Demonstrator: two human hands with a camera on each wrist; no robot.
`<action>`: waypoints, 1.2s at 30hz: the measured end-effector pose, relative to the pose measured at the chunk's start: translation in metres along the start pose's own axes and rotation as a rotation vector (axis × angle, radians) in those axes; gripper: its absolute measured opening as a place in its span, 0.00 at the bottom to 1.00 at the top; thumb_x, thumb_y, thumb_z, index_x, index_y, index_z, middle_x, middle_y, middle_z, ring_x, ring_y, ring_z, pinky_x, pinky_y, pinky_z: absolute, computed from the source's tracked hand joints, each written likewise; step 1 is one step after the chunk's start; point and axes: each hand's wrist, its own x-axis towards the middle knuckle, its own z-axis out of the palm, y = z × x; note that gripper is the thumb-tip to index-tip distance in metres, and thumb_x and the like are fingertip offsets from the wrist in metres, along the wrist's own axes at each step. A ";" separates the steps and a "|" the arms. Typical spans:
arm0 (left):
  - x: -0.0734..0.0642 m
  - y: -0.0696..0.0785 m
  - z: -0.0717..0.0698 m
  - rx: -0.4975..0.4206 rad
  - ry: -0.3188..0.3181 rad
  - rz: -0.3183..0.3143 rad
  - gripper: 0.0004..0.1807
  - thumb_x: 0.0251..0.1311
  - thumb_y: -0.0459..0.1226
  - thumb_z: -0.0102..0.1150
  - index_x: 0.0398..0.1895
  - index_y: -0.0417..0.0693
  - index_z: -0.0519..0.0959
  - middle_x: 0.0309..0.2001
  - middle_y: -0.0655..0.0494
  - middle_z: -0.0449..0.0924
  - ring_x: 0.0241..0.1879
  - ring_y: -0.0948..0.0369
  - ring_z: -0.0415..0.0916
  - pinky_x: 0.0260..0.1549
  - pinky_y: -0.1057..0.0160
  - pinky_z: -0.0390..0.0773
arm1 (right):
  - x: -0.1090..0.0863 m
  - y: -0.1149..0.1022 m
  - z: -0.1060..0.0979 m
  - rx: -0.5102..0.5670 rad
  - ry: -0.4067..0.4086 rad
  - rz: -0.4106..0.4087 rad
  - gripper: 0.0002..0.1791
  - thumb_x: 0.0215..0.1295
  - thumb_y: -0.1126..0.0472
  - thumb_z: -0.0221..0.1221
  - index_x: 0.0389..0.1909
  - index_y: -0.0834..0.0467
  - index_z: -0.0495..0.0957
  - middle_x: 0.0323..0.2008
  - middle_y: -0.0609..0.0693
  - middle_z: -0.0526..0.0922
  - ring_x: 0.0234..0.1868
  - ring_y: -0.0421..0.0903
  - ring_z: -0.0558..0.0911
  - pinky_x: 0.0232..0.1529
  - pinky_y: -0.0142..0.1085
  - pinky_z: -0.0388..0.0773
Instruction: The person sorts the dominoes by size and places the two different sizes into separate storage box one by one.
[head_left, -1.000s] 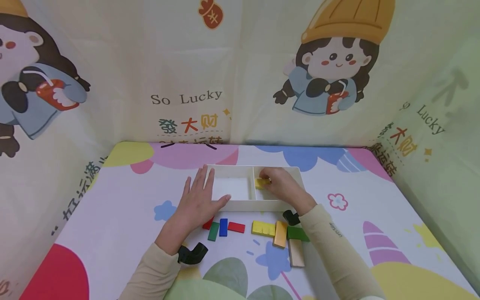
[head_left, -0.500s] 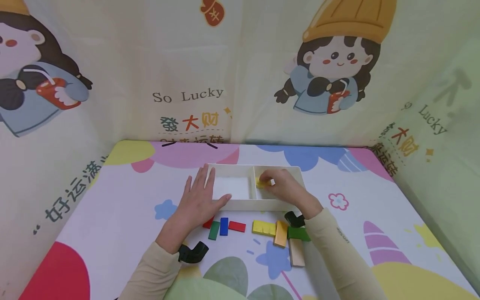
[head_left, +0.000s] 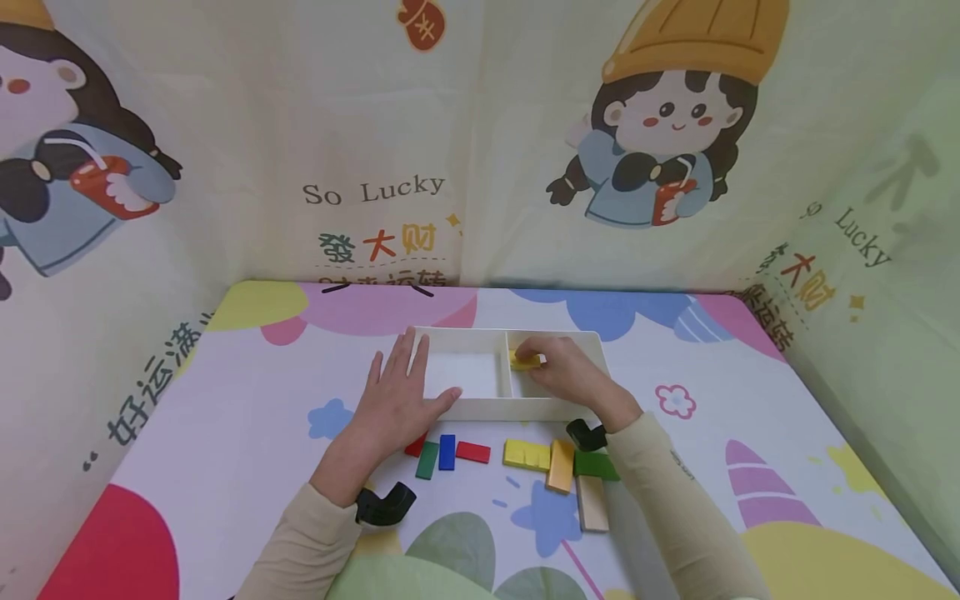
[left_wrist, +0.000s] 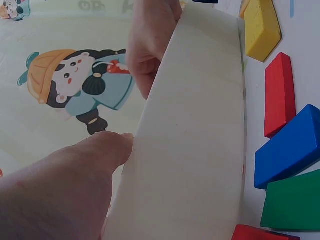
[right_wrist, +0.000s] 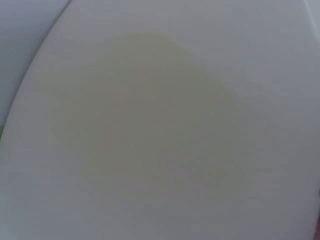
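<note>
A white two-compartment box (head_left: 495, 409) sits mid-table. My left hand (head_left: 397, 396) lies with fingers spread over its left end, the thumb at the front rim; in the left wrist view that thumb (left_wrist: 112, 147) touches the upper edge of the wall (left_wrist: 190, 125). Reaching into the right compartment, my right hand (head_left: 566, 371) pinches a yellow block (head_left: 526, 364) beside the divider. Its fingers partly cover the block. The right wrist view is filled by a blurred pale wall of the box (right_wrist: 160, 125), so neither hand nor block shows there.
In front of the box lie small red (head_left: 473, 452), blue (head_left: 447, 452) and green (head_left: 427, 461) blocks. Farther right are a yellow notched block (head_left: 527, 455), an orange one (head_left: 560, 467), a dark green one (head_left: 594, 466) and a beige one (head_left: 593, 505). Printed cloth walls surround the table.
My right hand shifts only slightly, with the yellow block still pinched at the divider. The left hand and the loose blocks keep their places.
</note>
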 end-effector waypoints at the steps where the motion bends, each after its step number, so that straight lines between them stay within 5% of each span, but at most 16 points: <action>1: 0.000 0.000 0.000 -0.002 0.001 0.002 0.54 0.63 0.64 0.51 0.80 0.42 0.41 0.81 0.44 0.33 0.80 0.45 0.34 0.75 0.36 0.37 | -0.001 0.000 -0.002 0.005 -0.002 0.006 0.15 0.62 0.72 0.60 0.49 0.62 0.83 0.50 0.56 0.85 0.54 0.55 0.82 0.56 0.49 0.81; 21: 0.003 0.000 0.000 0.010 0.022 0.005 0.57 0.60 0.65 0.54 0.80 0.44 0.40 0.81 0.45 0.35 0.80 0.46 0.35 0.75 0.35 0.38 | -0.068 0.008 -0.033 0.102 0.255 -0.018 0.14 0.65 0.67 0.63 0.51 0.59 0.80 0.50 0.55 0.84 0.53 0.56 0.82 0.54 0.51 0.81; 36: 0.005 -0.004 0.002 0.034 0.069 0.019 0.55 0.60 0.64 0.54 0.80 0.44 0.43 0.81 0.43 0.37 0.80 0.45 0.38 0.74 0.34 0.42 | -0.127 0.004 -0.032 -0.005 0.518 -0.148 0.20 0.54 0.77 0.66 0.47 0.57 0.83 0.45 0.46 0.85 0.44 0.43 0.83 0.50 0.19 0.74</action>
